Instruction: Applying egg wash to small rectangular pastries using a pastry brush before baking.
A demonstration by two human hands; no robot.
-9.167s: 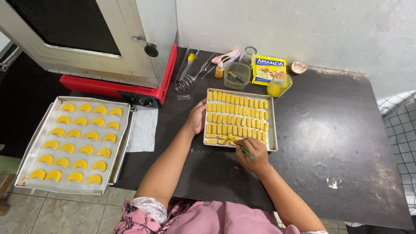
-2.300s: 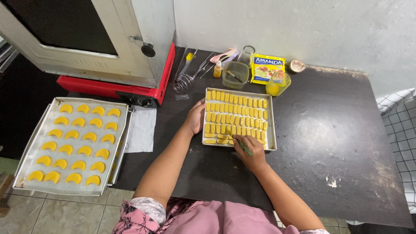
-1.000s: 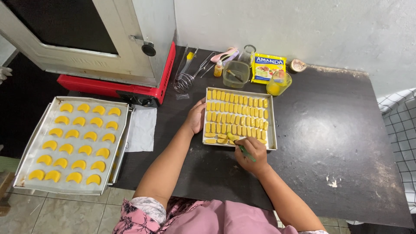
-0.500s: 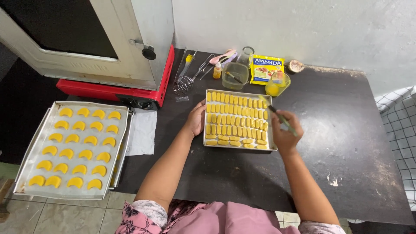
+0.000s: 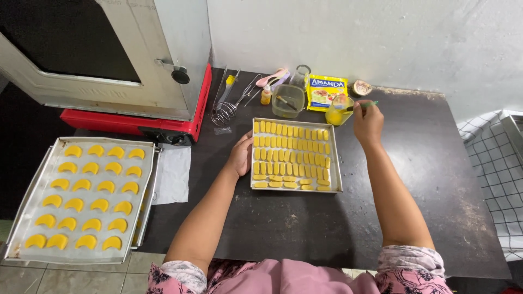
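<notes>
A metal baking tray (image 5: pixel 338 174) of several small yellow dough sticks lies on the dark table. My left hand (image 5: pixel 241 156) rests against the tray's left edge. My right hand (image 5: pixel 368 121) is raised beyond the tray's far right corner and holds a thin green brush (image 5: pixel 364 105), whose tip reaches into a small cup of yellow liquid (image 5: pixel 336 114).
A second tray (image 5: pixel 80 198) of yellow crescent pastries sits at the left beside a white paper (image 5: pixel 173 174). An oven (image 5: pixel 109 54) on a red base stands at the back left. A whisk (image 5: pixel 224 111), a bowl (image 5: pixel 287 100), a yellow packet (image 5: pixel 323 92) and small bottles line the back edge.
My right hand has lifted from the tray's near rows and moved away to the cup at the back, carrying the brush. The left hand has stayed at the tray's edge.
</notes>
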